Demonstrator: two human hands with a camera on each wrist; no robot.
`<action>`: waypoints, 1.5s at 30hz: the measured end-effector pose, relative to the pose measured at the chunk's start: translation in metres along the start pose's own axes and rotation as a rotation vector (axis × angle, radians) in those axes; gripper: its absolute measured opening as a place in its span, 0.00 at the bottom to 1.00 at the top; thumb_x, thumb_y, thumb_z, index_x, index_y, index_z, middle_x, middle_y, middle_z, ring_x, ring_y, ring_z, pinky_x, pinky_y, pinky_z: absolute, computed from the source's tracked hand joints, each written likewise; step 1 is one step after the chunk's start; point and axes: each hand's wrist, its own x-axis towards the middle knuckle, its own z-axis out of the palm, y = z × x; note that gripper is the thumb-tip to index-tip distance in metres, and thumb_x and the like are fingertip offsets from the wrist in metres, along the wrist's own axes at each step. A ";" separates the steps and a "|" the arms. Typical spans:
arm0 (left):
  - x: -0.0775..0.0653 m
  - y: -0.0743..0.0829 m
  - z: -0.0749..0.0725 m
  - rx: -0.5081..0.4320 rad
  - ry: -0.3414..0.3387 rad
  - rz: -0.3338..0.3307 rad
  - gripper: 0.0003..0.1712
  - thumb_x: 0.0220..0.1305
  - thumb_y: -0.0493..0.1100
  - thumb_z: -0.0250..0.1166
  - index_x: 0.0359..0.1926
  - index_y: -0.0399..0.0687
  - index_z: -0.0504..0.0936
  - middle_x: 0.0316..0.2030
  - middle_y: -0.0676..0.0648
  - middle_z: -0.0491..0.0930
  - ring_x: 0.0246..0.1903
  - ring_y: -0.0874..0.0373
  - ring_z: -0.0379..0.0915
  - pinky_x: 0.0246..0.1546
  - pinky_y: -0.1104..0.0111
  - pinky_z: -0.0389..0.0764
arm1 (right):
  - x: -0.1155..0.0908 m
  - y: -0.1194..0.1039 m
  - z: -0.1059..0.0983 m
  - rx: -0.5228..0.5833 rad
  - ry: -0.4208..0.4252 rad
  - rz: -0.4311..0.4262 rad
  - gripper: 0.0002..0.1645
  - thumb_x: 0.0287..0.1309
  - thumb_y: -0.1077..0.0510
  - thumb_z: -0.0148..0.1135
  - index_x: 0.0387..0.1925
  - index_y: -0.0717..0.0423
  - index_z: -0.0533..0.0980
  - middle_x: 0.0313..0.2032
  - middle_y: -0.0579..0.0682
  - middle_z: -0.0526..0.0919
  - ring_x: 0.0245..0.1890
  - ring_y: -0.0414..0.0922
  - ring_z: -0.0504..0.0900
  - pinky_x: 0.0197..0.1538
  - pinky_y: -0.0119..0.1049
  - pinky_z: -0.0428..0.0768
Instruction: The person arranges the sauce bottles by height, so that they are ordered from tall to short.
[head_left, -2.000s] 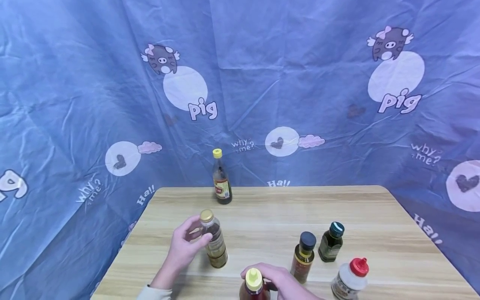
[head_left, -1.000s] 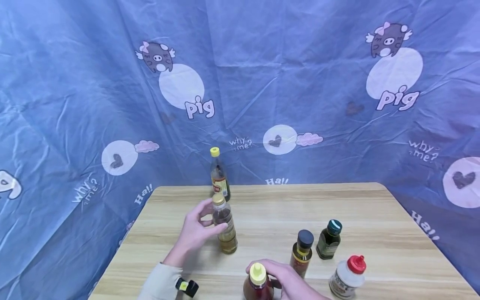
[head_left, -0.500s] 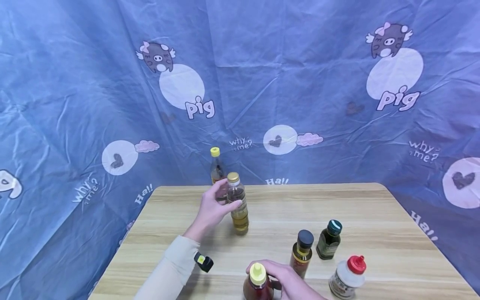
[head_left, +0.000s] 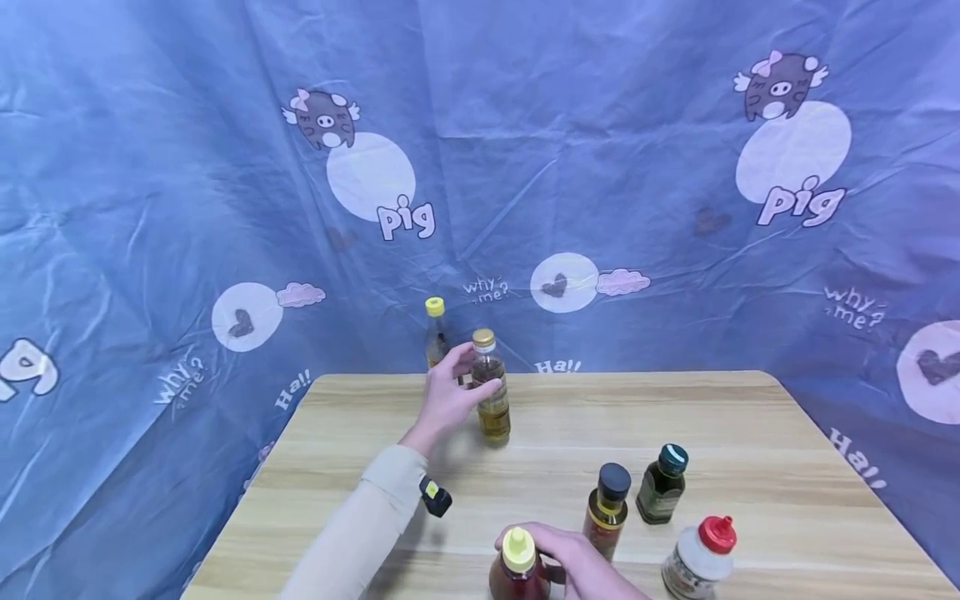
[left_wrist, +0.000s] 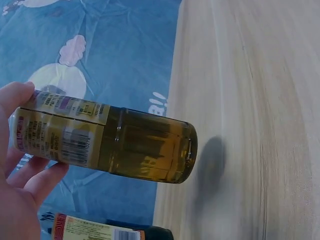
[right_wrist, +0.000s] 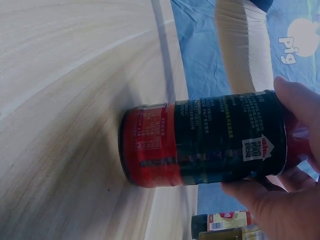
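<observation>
The amber bottle, clear and cylindrical with a gold cap and barcoded label, is upright toward the far side, left of centre; whether its base touches the wood is unclear. The sauce bottle, near centre, has a pale yellow nozzle and a glossy green-and-red label. A slim yellow-capped bottle stands far left, partly hidden; black-capped, dark-green-capped and red-capped bottles stand near right.

Pale, streaky grain covers the table; creased blue cloth with pig prints hangs around it.

The left hand, arm stretched far, grips the amber bottle; the right hand grasps the sauce bottle's upper part.
</observation>
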 end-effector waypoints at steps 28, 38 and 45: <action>0.042 -0.009 0.026 0.119 0.070 -0.014 0.39 0.56 0.42 0.83 0.66 0.42 0.77 0.58 0.40 0.84 0.54 0.44 0.84 0.57 0.52 0.86 | -0.003 0.002 0.003 -0.032 0.032 -0.040 0.29 0.63 0.59 0.73 0.65 0.48 0.76 0.58 0.51 0.83 0.62 0.40 0.78 0.55 0.37 0.85; 0.051 -0.014 0.026 0.155 0.091 -0.001 0.39 0.55 0.40 0.83 0.66 0.39 0.77 0.59 0.38 0.84 0.54 0.42 0.84 0.56 0.54 0.86 | -0.002 0.003 0.000 -0.017 0.015 0.019 0.30 0.64 0.57 0.73 0.65 0.51 0.76 0.58 0.50 0.83 0.61 0.40 0.79 0.53 0.55 0.88; 0.049 -0.018 0.028 0.141 0.084 -0.020 0.39 0.55 0.40 0.82 0.66 0.37 0.76 0.58 0.37 0.84 0.55 0.40 0.84 0.57 0.52 0.85 | -0.003 0.004 0.001 -0.032 0.007 -0.023 0.27 0.66 0.58 0.71 0.64 0.53 0.76 0.55 0.44 0.83 0.60 0.39 0.79 0.54 0.39 0.84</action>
